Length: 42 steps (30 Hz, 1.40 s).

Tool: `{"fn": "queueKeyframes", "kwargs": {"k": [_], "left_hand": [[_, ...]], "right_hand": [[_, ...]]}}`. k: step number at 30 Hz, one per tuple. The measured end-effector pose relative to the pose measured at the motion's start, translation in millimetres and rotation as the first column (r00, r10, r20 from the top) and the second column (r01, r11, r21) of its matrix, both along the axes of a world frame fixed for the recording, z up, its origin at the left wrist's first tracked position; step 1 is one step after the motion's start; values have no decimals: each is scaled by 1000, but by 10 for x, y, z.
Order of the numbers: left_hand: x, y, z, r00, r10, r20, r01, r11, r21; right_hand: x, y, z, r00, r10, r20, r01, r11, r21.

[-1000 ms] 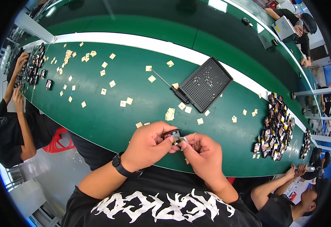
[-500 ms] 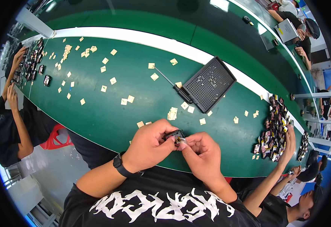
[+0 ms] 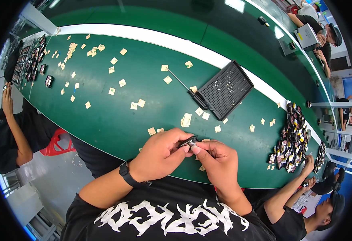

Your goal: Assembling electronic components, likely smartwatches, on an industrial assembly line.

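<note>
Between my two hands, above the near edge of the green table, is a small black part (image 3: 189, 140) with a rounded edge. My left hand (image 3: 162, 154) is closed around its left side, thumb pressed on the front. On the other side my right hand (image 3: 216, 158) pinches at the part with thumb and forefinger, where a small silvery piece shows at the fingertips. My fingers hide most of the part, so its exact kind is unclear. A small stack of cream paper squares (image 3: 186, 119) lies just beyond my hands.
A black perforated tray (image 3: 226, 90) holding small bits stands ahead right, a screwdriver (image 3: 186, 88) against its left side. Dark small parts are heaped at the right (image 3: 292, 140) and far left (image 3: 33, 60). Paper squares are scattered about. Co-workers sit on both sides.
My hands stay together on the black part, which has tilted, showing less of its inside. The right co-worker's hand has drawn back from the heap; the left co-worker's hands have lowered.
</note>
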State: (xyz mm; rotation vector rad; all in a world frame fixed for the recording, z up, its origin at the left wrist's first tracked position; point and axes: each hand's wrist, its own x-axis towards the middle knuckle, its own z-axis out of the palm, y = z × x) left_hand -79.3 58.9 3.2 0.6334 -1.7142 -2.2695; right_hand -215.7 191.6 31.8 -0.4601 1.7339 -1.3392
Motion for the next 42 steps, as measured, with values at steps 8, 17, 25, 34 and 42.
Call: {"fn": "queueKeyframes", "kwargs": {"k": [8, 17, 25, 34, 42], "left_hand": [[79, -72, -81, 985, -125, -117, 138, 985, 107], [86, -105, 13, 988, -133, -84, 137, 990, 45], [52, 5, 59, 998, -15, -60, 19, 998, 55], [88, -60, 145, 993, -111, 28, 114, 985, -130], [51, -99, 166, 988, -148, 38, 147, 989, 14]], "right_hand": [[-38, 1, -122, 996, -52, -71, 52, 999, 0], [-83, -40, -49, 985, -33, 170, 33, 999, 2], [-75, -47, -17, 960, -1, 279, 24, 997, -79], [-131, 32, -68, 964, 107, 242, -95, 994, -58], [-137, 31, -71, 973, 81, 215, -65, 995, -82]]}}
